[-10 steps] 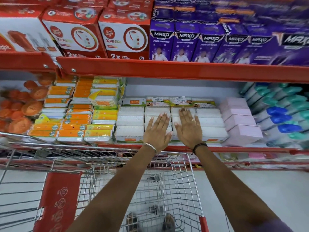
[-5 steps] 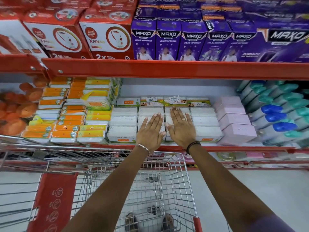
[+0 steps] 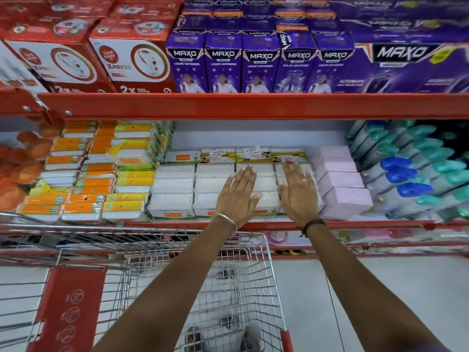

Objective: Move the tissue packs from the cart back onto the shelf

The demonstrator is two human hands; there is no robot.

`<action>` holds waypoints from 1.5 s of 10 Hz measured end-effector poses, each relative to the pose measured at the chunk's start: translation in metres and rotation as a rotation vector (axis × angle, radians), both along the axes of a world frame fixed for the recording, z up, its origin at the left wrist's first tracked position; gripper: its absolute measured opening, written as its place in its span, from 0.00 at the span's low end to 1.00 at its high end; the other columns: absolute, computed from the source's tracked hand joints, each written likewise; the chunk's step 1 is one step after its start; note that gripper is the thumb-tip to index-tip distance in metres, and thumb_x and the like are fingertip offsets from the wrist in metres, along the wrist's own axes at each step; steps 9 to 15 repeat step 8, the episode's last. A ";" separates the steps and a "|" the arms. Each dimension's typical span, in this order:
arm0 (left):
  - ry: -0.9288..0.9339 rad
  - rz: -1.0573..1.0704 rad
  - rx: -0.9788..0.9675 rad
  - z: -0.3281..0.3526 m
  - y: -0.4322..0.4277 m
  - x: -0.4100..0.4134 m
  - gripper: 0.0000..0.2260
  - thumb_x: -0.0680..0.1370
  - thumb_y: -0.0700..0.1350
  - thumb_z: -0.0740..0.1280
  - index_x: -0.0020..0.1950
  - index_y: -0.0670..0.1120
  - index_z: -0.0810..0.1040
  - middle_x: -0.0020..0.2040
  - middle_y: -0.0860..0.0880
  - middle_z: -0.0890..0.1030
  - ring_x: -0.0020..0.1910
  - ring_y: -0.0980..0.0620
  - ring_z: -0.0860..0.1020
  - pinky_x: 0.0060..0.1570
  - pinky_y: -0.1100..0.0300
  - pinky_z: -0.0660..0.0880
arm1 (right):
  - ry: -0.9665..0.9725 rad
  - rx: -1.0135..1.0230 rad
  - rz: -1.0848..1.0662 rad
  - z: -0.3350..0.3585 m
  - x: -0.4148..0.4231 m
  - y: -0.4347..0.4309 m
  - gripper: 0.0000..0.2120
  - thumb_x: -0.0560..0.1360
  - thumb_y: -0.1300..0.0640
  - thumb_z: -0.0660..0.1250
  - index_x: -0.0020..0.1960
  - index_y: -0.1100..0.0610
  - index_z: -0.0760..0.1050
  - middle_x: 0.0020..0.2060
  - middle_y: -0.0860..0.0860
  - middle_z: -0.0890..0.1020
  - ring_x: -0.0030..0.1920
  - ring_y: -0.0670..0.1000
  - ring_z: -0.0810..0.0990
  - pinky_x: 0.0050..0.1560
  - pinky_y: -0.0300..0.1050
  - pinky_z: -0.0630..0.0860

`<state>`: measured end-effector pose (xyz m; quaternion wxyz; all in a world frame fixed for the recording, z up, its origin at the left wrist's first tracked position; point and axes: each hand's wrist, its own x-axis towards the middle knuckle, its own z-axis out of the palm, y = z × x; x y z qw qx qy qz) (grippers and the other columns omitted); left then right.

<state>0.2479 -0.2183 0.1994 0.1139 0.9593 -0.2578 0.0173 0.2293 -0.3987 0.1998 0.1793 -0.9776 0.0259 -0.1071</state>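
Note:
White tissue packs (image 3: 172, 184) lie stacked in rows on the red shelf (image 3: 355, 224), with a green-labelled row behind them. My left hand (image 3: 237, 196) rests flat on one stack, fingers spread, holding nothing. My right hand (image 3: 298, 191) lies flat on the stack to its right, next to the pink boxes, also holding nothing. The wire cart (image 3: 253, 283) stands below my arms; I see no tissue pack in its basket, only the floor and something dark through the mesh.
Orange and yellow packs (image 3: 83, 184) fill the shelf's left part, pink boxes (image 3: 340, 184) and teal-blue bottles (image 3: 411, 179) the right. Red and purple boxes (image 3: 223, 59) stand on the shelf above. A red cart flap (image 3: 71, 306) is at the lower left.
My two hands have spread apart on the stacks: the right hand slid right toward the pink boxes. The view shifted slightly.

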 end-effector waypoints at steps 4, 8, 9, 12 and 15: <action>0.043 0.032 0.074 -0.018 -0.022 0.011 0.29 0.76 0.57 0.37 0.74 0.44 0.45 0.77 0.45 0.50 0.76 0.49 0.48 0.74 0.49 0.46 | 0.132 -0.109 0.034 -0.009 0.005 -0.014 0.31 0.76 0.45 0.39 0.75 0.57 0.55 0.74 0.54 0.62 0.75 0.52 0.56 0.74 0.54 0.52; -0.028 -0.012 0.001 0.015 -0.013 -0.015 0.29 0.77 0.57 0.38 0.74 0.44 0.46 0.77 0.46 0.49 0.75 0.49 0.47 0.74 0.48 0.48 | 0.012 -0.020 0.063 0.020 -0.018 0.012 0.30 0.76 0.46 0.41 0.75 0.57 0.52 0.76 0.53 0.57 0.76 0.51 0.53 0.75 0.53 0.48; -0.028 -0.012 0.001 0.015 -0.013 -0.015 0.29 0.77 0.57 0.38 0.74 0.44 0.46 0.77 0.46 0.49 0.75 0.49 0.47 0.74 0.48 0.48 | 0.012 -0.020 0.063 0.020 -0.018 0.012 0.30 0.76 0.46 0.41 0.75 0.57 0.52 0.76 0.53 0.57 0.76 0.51 0.53 0.75 0.53 0.48; -0.028 -0.012 0.001 0.015 -0.013 -0.015 0.29 0.77 0.57 0.38 0.74 0.44 0.46 0.77 0.46 0.49 0.75 0.49 0.47 0.74 0.48 0.48 | 0.012 -0.020 0.063 0.020 -0.018 0.012 0.30 0.76 0.46 0.41 0.75 0.57 0.52 0.76 0.53 0.57 0.76 0.51 0.53 0.75 0.53 0.48; -0.028 -0.012 0.001 0.015 -0.013 -0.015 0.29 0.77 0.57 0.38 0.74 0.44 0.46 0.77 0.46 0.49 0.75 0.49 0.47 0.74 0.48 0.48 | 0.012 -0.020 0.063 0.020 -0.018 0.012 0.30 0.76 0.46 0.41 0.75 0.57 0.52 0.76 0.53 0.57 0.76 0.51 0.53 0.75 0.53 0.48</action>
